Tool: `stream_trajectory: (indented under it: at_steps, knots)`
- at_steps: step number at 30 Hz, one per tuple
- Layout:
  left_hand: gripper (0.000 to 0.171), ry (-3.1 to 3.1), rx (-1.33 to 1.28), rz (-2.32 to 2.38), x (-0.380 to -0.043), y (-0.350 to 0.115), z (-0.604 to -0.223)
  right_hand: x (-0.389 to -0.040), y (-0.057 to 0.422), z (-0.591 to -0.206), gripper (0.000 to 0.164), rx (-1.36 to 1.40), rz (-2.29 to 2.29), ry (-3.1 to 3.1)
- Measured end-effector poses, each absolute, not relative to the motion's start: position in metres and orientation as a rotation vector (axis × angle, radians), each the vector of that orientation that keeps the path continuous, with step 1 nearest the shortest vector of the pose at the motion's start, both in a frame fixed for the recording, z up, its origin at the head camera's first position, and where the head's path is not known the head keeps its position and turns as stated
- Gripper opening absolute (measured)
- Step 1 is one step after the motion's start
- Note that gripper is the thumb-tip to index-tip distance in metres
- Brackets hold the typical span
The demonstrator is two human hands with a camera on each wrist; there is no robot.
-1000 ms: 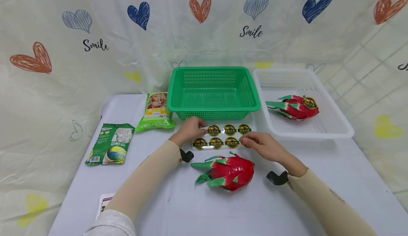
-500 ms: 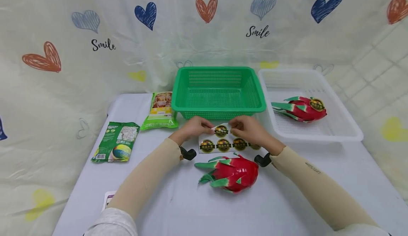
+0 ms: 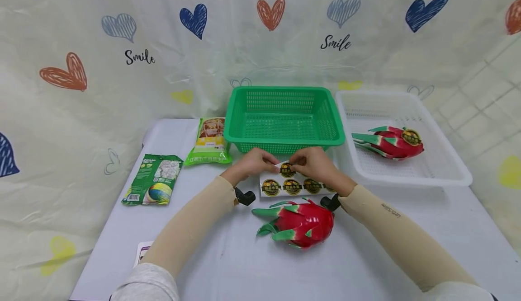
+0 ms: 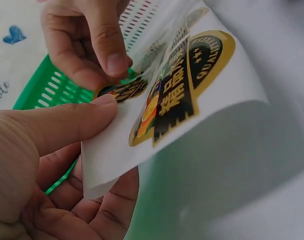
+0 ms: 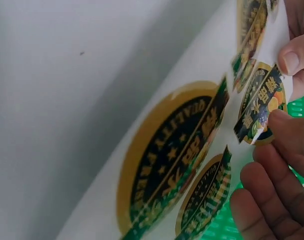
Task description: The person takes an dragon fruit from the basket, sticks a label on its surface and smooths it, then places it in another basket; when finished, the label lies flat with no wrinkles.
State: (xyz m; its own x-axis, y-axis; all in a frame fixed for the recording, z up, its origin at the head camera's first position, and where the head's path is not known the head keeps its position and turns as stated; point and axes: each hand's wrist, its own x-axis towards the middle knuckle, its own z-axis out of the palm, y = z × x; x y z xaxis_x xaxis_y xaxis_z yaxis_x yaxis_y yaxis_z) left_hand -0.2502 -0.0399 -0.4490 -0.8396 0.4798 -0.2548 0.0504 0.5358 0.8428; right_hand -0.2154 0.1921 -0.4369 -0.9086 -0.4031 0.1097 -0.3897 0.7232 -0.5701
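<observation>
My left hand (image 3: 255, 162) grips the upper left corner of a white sheet of round black-and-gold fruit stickers (image 3: 301, 192); in the left wrist view its thumb (image 4: 86, 120) lies on top, with fingers beneath. The sheet bends upward there. My right hand (image 3: 317, 163) pinches the edge of the sticker (image 5: 261, 102) at that same corner, between thumb and fingertip. Part of that sticker's edge is hidden by the fingers. Just in front of the sheet lies a red dragon fruit (image 3: 307, 224) with green leaf tips, pointing left.
Behind the hands stands a green basket (image 3: 285, 142). On its right, a white basket (image 3: 411, 180) holds another dragon fruit (image 3: 392, 143) bearing a round sticker. A light-green food bag (image 3: 209, 143) and a dark-green packet (image 3: 153, 181) lie to the left. A card (image 3: 143, 250) is near my left sleeve.
My right hand has moved from the sheet's right side leftward to its upper left sticker, beside my left hand. The sheet's upper part now lifts and bends. The head view has shifted slightly.
</observation>
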Motion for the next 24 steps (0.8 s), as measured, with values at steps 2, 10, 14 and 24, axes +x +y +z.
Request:
stream_trajectory:
  at_steps: [2, 10, 14, 24]
  knots:
    - [0.027, 2.308, 0.416, 1.258, -0.2509, -0.0395, -0.4505, -0.2164, 0.1914, -0.4375, 0.01, -0.642, -0.957, 2.881]
    - [0.027, 2.293, 0.388, 1.28, -0.2506, -0.038, -0.45, -0.2216, 0.1922, -0.4401, 0.004, -0.628, -0.984, 2.855]
    - [0.029, 2.305, 0.399, 1.28, -0.2503, -0.0387, -0.4498, -0.2212, 0.1964, -0.4411, 0.005, -0.652, -1.006, 2.839]
    - [0.029, 2.32, 0.4, 1.295, -0.2524, -0.0423, -0.4543, -0.2136, 0.2005, -0.4366, 0.006, -0.672, -1.067, 2.805]
